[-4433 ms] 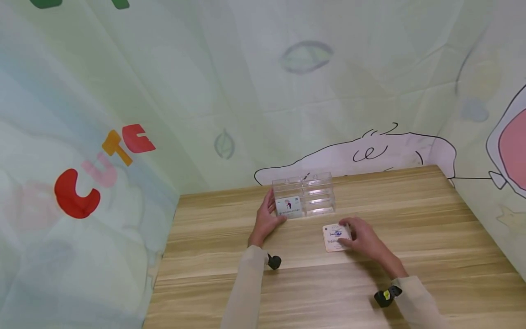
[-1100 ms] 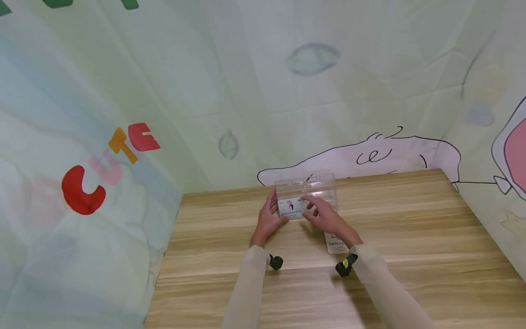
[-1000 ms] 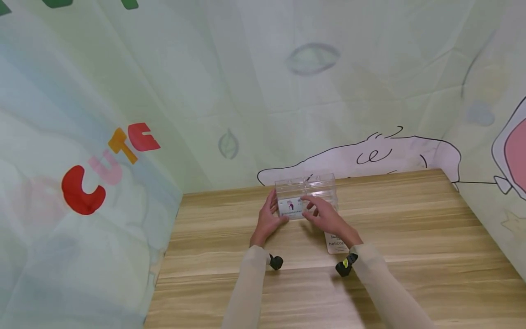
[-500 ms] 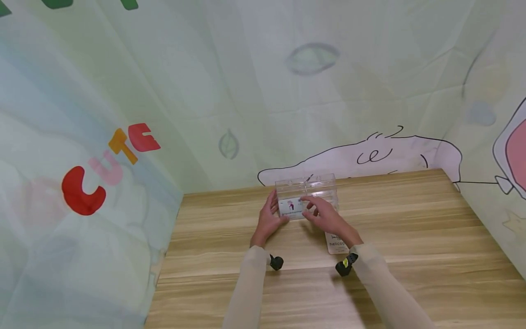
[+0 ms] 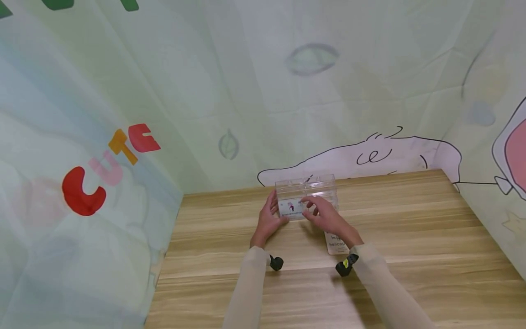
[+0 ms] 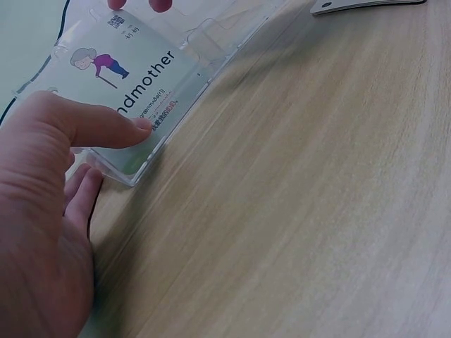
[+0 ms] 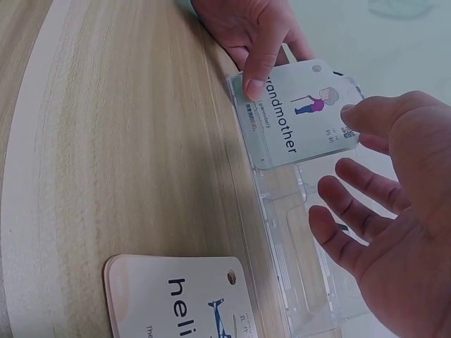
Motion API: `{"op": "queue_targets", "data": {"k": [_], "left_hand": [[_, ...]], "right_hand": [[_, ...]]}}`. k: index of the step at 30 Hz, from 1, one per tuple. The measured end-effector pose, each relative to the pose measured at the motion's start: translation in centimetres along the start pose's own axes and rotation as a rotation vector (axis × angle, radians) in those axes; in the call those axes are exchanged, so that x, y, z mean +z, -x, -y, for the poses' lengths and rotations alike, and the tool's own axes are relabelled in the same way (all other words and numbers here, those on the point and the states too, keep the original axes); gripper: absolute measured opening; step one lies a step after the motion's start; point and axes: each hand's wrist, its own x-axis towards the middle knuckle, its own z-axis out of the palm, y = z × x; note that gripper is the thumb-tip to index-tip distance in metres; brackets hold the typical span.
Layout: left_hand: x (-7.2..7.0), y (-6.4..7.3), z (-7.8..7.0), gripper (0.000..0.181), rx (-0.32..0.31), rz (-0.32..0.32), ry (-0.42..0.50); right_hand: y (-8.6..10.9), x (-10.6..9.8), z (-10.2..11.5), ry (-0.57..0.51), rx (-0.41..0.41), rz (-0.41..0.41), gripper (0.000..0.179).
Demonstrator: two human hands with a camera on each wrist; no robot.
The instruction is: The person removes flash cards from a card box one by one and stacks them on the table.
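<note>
A clear plastic rack (image 5: 320, 185) with two columns of slots stands near the table's back edge. In its lower left part sits a "grandmother" flash card (image 5: 291, 208). My left hand (image 5: 267, 224) grips the rack's left side, thumb (image 6: 116, 130) across the front of the card, other fingers at the side and behind. At the card's upper right corner, my right hand (image 5: 326, 217) pinches it between thumb (image 7: 380, 113) and index finger; the other fingers are loosely bent. A stack of "helicopter" cards (image 7: 176, 299) lies on the table, partly hidden under my right wrist in the head view.
The wood-grain table (image 5: 213, 269) meets a printed cloth backdrop (image 5: 230, 91) right behind the rack. Another cloth wall with coloured letters (image 5: 84, 189) closes off the left side. Both wrists wear small black cameras (image 5: 276, 262) on bands.
Since the earliest frame, my right hand has left the helicopter cards and moved left and up to the grandmother card. My left hand stays at the rack. The last second looks almost still.
</note>
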Motion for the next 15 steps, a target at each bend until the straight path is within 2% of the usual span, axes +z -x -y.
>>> {"op": "queue_targets", "data": {"k": [3,6,10,15], "left_hand": [[0.0,0.1,-0.2,0.105,0.037,-0.004,0.022],[-0.3,0.7,-1.7,0.103,0.065,0.008,0.045],[-1.0,1.5,-3.5,0.101,0.061,0.041,0.05],[-1.2,1.7,-4.1,0.1,0.055,0.055,0.047]], "right_hand": [[-0.1,0.1,0.0,-0.001,-0.008,-0.01,0.037],[-0.1,0.2,-0.1,-0.003,-0.024,-0.021,0.034],[-0.2,0.2,0.0,-0.014,-0.039,-0.022,0.031],[-0.1,0.3,0.1,-0.056,-0.018,-0.004,0.031]]}}
